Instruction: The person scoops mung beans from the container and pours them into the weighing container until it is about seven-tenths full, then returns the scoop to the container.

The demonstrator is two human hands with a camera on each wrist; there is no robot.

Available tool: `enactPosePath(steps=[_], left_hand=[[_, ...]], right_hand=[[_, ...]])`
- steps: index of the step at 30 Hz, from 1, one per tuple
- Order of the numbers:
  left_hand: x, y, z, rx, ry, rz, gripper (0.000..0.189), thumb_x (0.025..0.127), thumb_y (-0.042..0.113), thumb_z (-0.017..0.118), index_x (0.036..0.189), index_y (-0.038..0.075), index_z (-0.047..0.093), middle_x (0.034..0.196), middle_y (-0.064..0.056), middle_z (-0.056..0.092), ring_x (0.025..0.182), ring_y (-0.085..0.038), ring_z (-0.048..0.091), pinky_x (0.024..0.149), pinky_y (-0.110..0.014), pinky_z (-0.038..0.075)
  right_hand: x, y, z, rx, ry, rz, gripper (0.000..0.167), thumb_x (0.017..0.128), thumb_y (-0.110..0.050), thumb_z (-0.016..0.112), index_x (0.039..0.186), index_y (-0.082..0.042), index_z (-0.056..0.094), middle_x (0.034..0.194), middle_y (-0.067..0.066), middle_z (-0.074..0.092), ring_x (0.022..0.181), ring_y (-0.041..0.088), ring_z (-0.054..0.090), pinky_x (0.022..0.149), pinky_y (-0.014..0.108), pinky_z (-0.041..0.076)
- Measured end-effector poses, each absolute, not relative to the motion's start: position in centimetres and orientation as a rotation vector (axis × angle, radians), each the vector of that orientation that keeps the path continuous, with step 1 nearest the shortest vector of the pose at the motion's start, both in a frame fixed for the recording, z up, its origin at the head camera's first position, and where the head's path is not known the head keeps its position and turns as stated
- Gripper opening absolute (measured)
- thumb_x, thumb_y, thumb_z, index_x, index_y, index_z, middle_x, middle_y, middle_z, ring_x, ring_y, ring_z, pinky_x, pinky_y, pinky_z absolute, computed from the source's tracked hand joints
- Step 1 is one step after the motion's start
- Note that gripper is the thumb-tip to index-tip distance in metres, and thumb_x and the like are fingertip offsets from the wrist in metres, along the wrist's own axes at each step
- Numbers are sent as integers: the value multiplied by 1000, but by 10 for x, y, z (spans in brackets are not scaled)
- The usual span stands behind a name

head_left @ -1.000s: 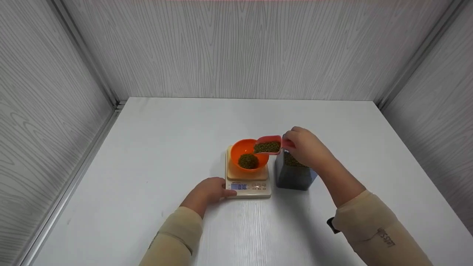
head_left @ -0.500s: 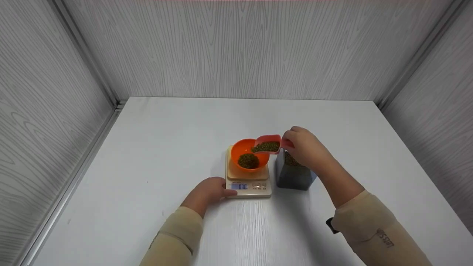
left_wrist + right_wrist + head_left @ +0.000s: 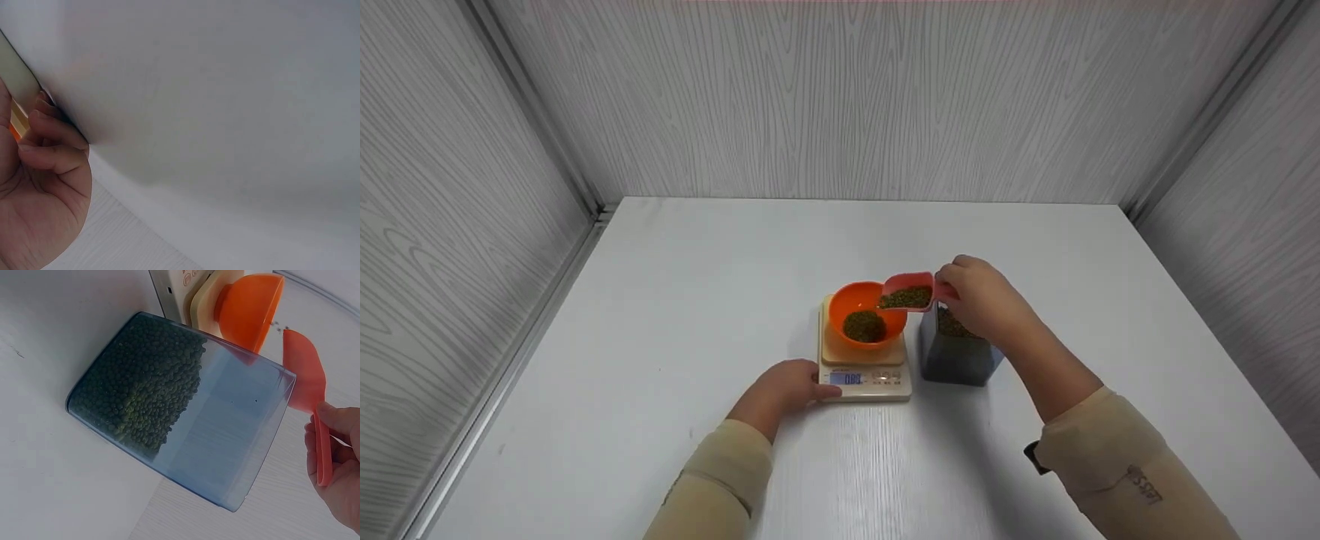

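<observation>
Pinching the red scoop (image 3: 304, 372) in our right hand (image 3: 984, 297), left hand (image 3: 786, 384) gripping the scale (image 3: 885, 392), we judge that scoop light, stiff and best held by its handle (image 3: 323, 453).

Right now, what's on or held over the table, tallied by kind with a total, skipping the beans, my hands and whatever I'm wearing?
Bowl, orange: 1
Scoop, red: 1
Scale, digital: 1
Container, see-through: 1
Total: 4
</observation>
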State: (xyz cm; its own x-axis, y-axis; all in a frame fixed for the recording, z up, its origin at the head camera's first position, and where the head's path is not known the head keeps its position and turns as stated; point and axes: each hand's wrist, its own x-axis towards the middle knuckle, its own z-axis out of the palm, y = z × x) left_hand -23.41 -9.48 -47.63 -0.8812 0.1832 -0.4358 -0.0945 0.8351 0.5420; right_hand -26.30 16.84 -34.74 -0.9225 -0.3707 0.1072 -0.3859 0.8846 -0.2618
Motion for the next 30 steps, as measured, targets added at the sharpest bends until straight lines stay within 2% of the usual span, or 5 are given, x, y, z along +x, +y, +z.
enactPosePath(steps=[30], left_hand=[[-235, -94, -475, 59, 2533, 764, 40, 78, 48, 66, 99, 14, 64, 95, -1, 60, 88, -20, 51, 93, -42, 39]], right_hand=[[-259, 167, -348, 584, -2990, 344, 19, 84, -3, 62, 103, -5, 62, 92, 10, 55, 86, 24, 50, 79, 37, 49]])
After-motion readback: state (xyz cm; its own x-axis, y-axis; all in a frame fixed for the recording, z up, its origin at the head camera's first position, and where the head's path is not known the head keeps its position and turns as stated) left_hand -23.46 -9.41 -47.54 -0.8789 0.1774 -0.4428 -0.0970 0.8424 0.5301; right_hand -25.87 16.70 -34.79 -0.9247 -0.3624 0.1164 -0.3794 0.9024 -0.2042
